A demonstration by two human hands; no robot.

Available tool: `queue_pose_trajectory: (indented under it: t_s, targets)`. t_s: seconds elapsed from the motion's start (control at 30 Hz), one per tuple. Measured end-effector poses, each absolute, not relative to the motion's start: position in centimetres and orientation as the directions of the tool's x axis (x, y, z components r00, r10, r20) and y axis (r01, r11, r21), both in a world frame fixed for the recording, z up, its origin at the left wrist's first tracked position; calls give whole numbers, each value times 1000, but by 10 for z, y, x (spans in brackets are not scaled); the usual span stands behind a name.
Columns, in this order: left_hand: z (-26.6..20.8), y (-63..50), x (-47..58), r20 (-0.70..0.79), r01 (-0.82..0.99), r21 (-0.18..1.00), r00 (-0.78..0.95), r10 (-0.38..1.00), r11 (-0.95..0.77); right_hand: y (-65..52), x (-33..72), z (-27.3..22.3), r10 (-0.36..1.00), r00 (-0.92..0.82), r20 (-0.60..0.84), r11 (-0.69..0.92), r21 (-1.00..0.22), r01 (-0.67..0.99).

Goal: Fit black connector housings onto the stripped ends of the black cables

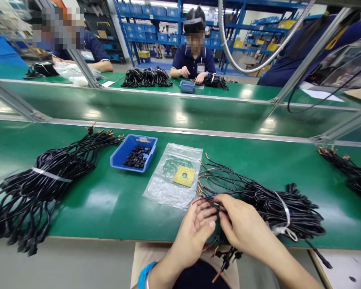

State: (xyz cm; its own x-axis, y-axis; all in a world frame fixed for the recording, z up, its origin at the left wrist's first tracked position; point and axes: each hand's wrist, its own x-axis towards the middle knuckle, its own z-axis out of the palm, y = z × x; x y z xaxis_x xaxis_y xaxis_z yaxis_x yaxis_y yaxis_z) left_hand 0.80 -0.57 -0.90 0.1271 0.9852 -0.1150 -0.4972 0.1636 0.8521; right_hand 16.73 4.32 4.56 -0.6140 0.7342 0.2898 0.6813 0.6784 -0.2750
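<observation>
We see the bundle of black cables (276, 204) lying on the green table (99, 216) at the right, bound by a pale tie (286, 210), its mass probably weighty but bendy and best lifted around the tie, while the thin loose wire ends (199, 192) look light, springy and easily frayed, so we would hold them by the black sheathing. Our left hand (192, 233) lies palm up with fingers loosely spread at the wires, and our right hand (243, 220) curls over them, though we cannot tell whether it pinches one. Beyond sit a clear bag (159, 182) with a yellow pad (191, 176) on it, and a blue tray (120, 154) of small black parts (136, 157).
</observation>
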Motion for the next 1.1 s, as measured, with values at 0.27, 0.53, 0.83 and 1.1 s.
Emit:
queue_pose_trajectory:
  t_s: [0.27,0.53,0.83,1.1]
  targets:
    - [1,-6,-22,-149,-420,902,-86,985,100,46,156,29,645,-654,395,760,-418,497]
    - [2,-7,-41,60,37,998,-263,963,-52,51,159,19,748,-572,337,651,-541,532]
    - [8,3,-27,332,436,858,-67,941,-272,46,160,26,615,-623,483,780,-488,392]
    - [44,32,-111,381,734,676,-270,884,-67,50,159,14,565,-636,525,825,-386,414]
